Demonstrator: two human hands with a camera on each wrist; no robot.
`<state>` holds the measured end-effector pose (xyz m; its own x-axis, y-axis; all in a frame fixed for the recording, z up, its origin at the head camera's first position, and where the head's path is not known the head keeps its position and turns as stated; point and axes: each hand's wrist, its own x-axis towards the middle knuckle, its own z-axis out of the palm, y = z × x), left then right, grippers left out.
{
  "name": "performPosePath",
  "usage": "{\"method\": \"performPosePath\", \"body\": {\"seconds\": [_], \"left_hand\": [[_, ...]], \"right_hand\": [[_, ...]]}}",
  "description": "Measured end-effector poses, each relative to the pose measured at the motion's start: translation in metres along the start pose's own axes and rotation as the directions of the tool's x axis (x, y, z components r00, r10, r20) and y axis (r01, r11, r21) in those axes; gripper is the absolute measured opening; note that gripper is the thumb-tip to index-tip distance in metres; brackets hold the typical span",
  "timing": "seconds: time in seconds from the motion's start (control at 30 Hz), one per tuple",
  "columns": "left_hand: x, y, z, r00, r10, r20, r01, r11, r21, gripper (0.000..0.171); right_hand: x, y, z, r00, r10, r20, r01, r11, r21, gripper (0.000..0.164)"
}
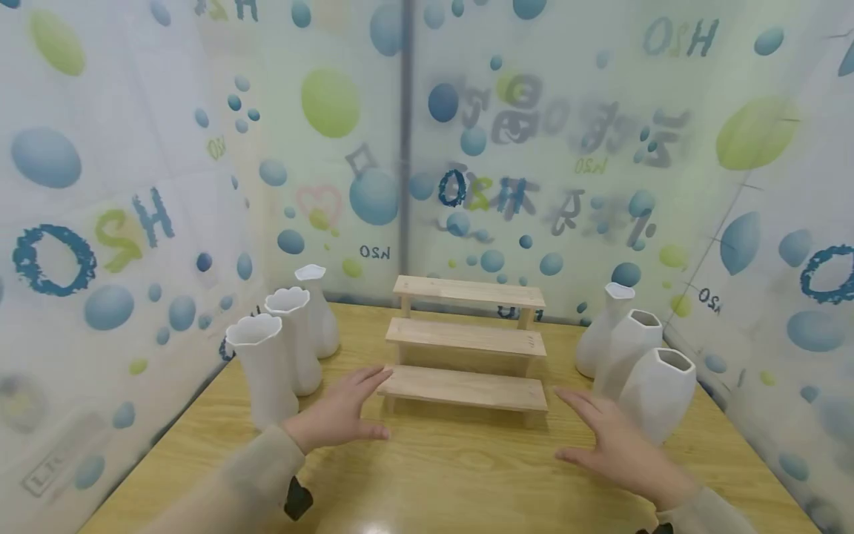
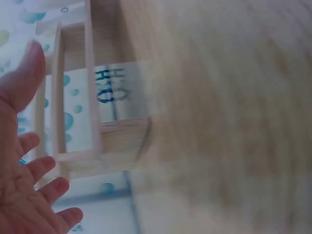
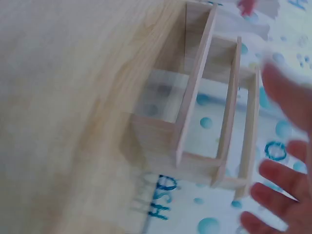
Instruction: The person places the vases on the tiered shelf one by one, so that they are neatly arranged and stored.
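A three-tier wooden step shelf stands mid-table in the head view, its tiers bare. My left hand is spread at the shelf's left front corner, fingertips overlapping the lowest tier's end in this view. On the other side my right hand hovers with thumb and fingers apart, just off the shelf's right end. Neither hand holds anything. Both wrist views show the shelf beyond relaxed, parted fingers. Nearest the right hand is a white faceted vase, partly hidden by it. A white scalloped-rim vase stands behind the left wrist.
Behind the scalloped vase are another fluted white vase and a narrow-necked one. At the right stand a second faceted vase and a narrow-necked vase. Patterned curtains enclose the wooden table on three sides.
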<state>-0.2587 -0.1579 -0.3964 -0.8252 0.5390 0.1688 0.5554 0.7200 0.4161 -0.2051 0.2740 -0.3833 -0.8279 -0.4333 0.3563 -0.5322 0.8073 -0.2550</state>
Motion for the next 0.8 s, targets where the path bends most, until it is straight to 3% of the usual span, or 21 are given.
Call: {"method": "performPosePath", "body": {"seconds": [0.07,0.13,0.27,0.37,0.43,0.5,0.6,0.67,0.73,0.8], "left_hand": [[0.001,-0.006,0.01,0.995,-0.08,-0.052,0.076,0.993,-0.086,0.089],[0.004,-0.012,0.019,0.983,-0.161,-0.091,0.142,0.973,-0.181,0.086],[0.011,-0.02,0.03,0.94,-0.32,-0.122,0.259,0.898,-0.357,0.085],[0.016,-0.025,0.037,0.909,-0.402,-0.111,0.317,0.838,-0.445,0.087],[0.019,-0.028,0.041,0.895,-0.434,-0.101,0.335,0.806,-0.488,0.088],[0.022,-0.031,0.045,0.888,-0.449,-0.096,0.343,0.788,-0.511,0.088],[0.026,-0.035,0.049,0.884,-0.458,-0.092,0.337,0.761,-0.554,0.089],[0.028,-0.036,0.051,0.886,-0.457,-0.083,0.33,0.745,-0.579,0.09],[0.03,-0.038,0.053,0.885,-0.46,-0.068,0.328,0.722,-0.609,0.092],[0.032,-0.041,0.055,0.884,-0.464,-0.051,0.33,0.7,-0.633,0.095]], "right_hand": [[-0.005,0.003,0.003,0.991,0.045,-0.123,-0.043,0.999,0.019,0.068],[-0.01,0.005,0.006,0.967,0.091,-0.239,-0.079,0.995,0.059,0.055],[-0.021,0.003,0.01,0.877,0.233,-0.42,-0.164,0.967,0.194,0.037],[-0.029,0.001,0.009,0.772,0.332,-0.542,-0.208,0.938,0.278,0.032],[-0.032,0.001,0.008,0.684,0.363,-0.632,-0.211,0.929,0.305,0.034],[-0.033,0.003,0.005,0.587,0.395,-0.707,-0.21,0.917,0.338,0.036],[-0.031,0.007,0.001,0.447,0.467,-0.763,-0.21,0.884,0.418,0.034],[-0.028,0.01,-0.003,0.364,0.544,-0.756,-0.231,0.839,0.493,0.035],[-0.026,0.014,-0.006,0.302,0.638,-0.708,-0.277,0.77,0.575,0.043],[-0.024,0.018,-0.01,0.278,0.729,-0.626,-0.333,0.684,0.649,0.054]]}}
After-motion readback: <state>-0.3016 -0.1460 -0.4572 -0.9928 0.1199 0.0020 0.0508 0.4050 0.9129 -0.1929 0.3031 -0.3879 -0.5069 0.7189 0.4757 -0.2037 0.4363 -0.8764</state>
